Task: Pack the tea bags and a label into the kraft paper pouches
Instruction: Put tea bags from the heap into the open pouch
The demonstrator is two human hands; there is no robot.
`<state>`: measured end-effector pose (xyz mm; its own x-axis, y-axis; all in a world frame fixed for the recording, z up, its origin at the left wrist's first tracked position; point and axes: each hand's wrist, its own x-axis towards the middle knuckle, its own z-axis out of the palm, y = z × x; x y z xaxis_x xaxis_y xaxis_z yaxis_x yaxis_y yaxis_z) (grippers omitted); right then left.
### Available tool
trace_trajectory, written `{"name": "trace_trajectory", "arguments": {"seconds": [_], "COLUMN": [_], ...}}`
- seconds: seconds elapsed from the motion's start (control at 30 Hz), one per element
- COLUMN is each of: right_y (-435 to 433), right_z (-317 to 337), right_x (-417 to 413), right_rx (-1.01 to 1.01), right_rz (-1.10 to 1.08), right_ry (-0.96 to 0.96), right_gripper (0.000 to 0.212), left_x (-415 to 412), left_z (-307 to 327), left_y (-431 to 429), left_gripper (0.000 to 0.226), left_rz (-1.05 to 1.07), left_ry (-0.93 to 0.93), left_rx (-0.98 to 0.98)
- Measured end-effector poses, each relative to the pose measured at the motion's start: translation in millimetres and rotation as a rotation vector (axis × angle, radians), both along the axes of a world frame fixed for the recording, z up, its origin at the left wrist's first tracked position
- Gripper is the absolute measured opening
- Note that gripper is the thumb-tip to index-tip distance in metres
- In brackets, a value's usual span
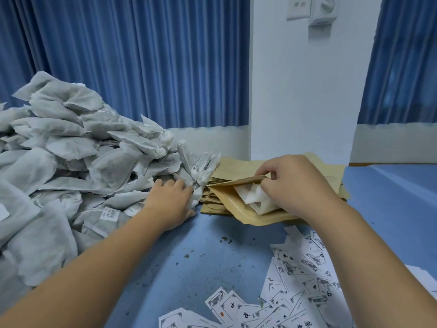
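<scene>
The right hand (295, 185) pinches the upper lip of one open pouch (227, 197) of brown paper between thumb and fingertips, holding its mouth apart. A few white tea bags (254, 197) lie tucked inside that mouth, just under the thumb; their exact number cannot be told. The open pouch lies on top of one flat stack of pouches (238, 165), too many layers to count, which rests on a blue table (201, 245). Just left of the stack, the left hand (170, 200) has its fingers and thumb curled round a bunch of tea bags (201, 169), several together, the count unclear; the bunch stands up from the fist and touches the stack's left edge. Behind and left of that hand rises one big heap of tea bags (71, 157), grey-white and far too many to count, filling the left side of the table. On the near right of the table lie scattered paper labels (298, 263), white with black print, dozens overlapping. Small dark crumbs (227, 239) dot the table between the arms. Behind stand two blue curtains (142, 55) with one white pillar (300, 102) between them, bearing one switch plate (298, 7) and one dial (327, 6).
</scene>
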<state>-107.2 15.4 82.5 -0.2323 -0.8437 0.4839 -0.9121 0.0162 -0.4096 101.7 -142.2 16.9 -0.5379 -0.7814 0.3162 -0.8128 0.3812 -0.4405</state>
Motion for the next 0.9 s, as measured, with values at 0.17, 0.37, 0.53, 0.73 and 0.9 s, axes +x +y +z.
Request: {"name": "trace_trajectory", "arguments": {"seconds": [0.17,0.37,0.53,0.73,0.9], "right_y": [-0.8,-1.6,-0.9,0.4,3.4], "right_z": [-0.7,-1.2,0.9,1.8,5.8], "right_x": [-0.8,-4.1,-6.8,-8.1,-12.5], "right_rx": [0.006,-0.002,0.003,-0.004,-0.026], "right_rz": [0.015,0.029,0.034,0.034,0.028], "right_ry": [-0.009,-0.025,-0.026,-0.028,-0.057], "right_gripper": [0.026,0.026,0.026,0.028,0.026], "left_x": [-14.9,-16.5,-14.2,1.3,17.3], "left_z": [-1.4,1.6,13.2,31.7,19.8], "left_y": [-13.1,-29.3,-31.6,-4.3,41.8], "left_gripper": [0.053,0.053,0.027,0.029,0.023], "left_rz": [0.157,0.233,0.168,-0.198,-0.548], "left_ry": [-0.056,0.085,0.249,0.605,0.741], "left_rx": [0.013,0.166,0.256,0.111,0.085]}}
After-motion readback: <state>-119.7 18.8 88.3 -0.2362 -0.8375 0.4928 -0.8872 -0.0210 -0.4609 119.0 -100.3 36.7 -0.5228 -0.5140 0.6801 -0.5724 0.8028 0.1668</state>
